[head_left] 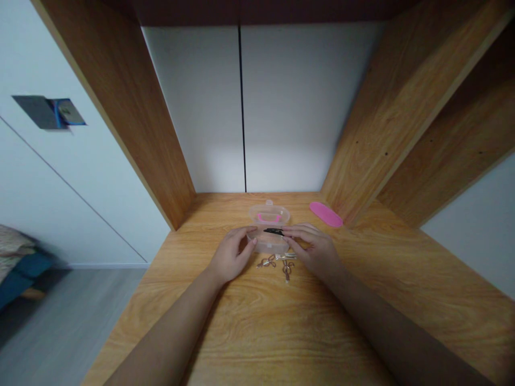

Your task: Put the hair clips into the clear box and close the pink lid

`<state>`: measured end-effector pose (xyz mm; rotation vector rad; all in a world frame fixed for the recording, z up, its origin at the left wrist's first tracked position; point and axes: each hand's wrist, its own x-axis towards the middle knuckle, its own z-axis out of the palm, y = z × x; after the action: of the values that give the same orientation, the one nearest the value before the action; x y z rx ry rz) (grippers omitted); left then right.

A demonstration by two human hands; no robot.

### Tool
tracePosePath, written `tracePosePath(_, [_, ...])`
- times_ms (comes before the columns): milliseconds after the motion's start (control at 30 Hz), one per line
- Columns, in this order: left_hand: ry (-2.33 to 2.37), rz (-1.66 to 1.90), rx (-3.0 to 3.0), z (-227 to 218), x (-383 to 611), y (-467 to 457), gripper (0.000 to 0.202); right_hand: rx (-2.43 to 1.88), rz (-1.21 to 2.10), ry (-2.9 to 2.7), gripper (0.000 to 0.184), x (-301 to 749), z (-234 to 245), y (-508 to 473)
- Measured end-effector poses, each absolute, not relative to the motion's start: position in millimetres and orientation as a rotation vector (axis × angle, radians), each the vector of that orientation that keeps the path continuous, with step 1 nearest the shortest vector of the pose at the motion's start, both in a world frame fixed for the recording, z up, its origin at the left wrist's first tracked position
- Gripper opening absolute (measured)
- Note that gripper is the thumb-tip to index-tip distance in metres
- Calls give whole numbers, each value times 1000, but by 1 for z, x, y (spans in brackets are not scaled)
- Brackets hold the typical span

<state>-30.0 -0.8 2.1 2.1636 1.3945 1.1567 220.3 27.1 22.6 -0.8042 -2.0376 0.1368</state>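
Observation:
A small clear plastic box point(269, 248) lies on the wooden surface, its lid point(252, 213) with a pink handle tipped back behind it. My left hand point(232, 254) holds the box's left end, fingers behind and thumb at the front. Over the right side of the box, my right hand point(317, 249) pinches black hair clips point(273, 231) between thumb and fingers; their exact number cannot be made out. In front of the box lie two bow-shaped metallic hair clips point(266, 262), point(287, 269) and some slim silvery clips point(286, 257).
A pink oval plate point(326, 214) rests at the back right near a wooden upright panel point(362, 150). Another wooden panel point(132, 107) stands at the left, with a white back panel point(281, 107) between. An open wall socket box point(66, 111) shows at far left.

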Motion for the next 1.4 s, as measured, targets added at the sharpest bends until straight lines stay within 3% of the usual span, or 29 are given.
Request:
tracePosePath(967, [1475,1151,2179,5,-29,-2,33,-1000,192,-1972,21,230,23,34])
tracePosePath(1233, [1667,1243,2030,1,-36,3,33,-1064,366,-2362,20,244,21,40])
tracePosePath(1400, [1693,1248,1987,2,-37,4,34,-1042,386,-2486,31,247,19,38])
